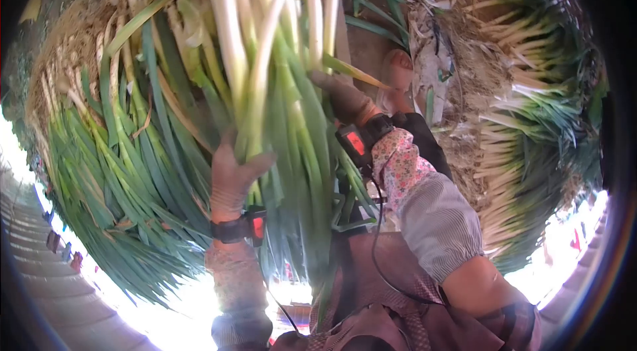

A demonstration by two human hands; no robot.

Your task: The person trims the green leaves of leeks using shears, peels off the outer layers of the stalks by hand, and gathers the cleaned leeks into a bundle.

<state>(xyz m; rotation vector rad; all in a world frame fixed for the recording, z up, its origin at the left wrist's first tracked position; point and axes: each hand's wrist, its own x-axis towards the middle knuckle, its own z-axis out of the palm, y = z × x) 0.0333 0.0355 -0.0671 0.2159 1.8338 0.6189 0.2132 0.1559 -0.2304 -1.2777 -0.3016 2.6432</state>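
Observation:
A bunch of long green onions [292, 105] stands upright before me, white stems at the top and green leaves hanging down. My left hand [235, 175], in a thin glove, grips the bunch from its left side; the thumb lies across the leaves and the fingers are partly hidden. Higher up on the right, my right hand [345, 95] is also gloved and closed around the bunch, its fingertips partly behind the stems. A yellowing leaf [355, 72] sticks out to the right above it.
A large heap of unsorted green onions [133, 145] with dry roots lies at left. Rows of cleaner onions [524, 132] are stacked at right. Between them is soil strewn with root scraps [464, 85]. A bare foot [398, 72] shows near my right wrist. Cables [381, 238] hang from the wrist devices.

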